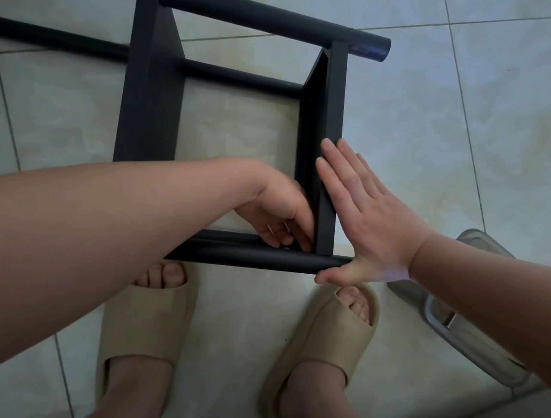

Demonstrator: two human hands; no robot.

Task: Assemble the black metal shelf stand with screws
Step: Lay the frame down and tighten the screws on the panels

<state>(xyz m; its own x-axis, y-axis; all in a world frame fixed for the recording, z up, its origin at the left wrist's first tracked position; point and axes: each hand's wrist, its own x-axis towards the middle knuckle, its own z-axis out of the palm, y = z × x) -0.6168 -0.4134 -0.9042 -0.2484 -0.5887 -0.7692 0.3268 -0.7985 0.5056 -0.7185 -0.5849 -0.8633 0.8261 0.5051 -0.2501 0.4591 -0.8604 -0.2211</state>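
The black metal shelf stand (151, 100) lies on its side over the tiled floor, with round tubes and flat shelf plates. My right hand (366, 216) presses flat, fingers straight, against the outer face of the right shelf plate (333, 121), its thumb under the near tube (247, 259). My left hand (280, 212) reaches inside the frame to the corner where that plate meets the near tube. Its fingers are curled and pinch something small there; what it is stays hidden.
My two feet in beige slippers (147, 317) stand just behind the near tube. A clear plastic container with a metal clasp (462, 329) lies on the floor at the right, under my right forearm. Pale floor tiles (473, 109) surround the stand.
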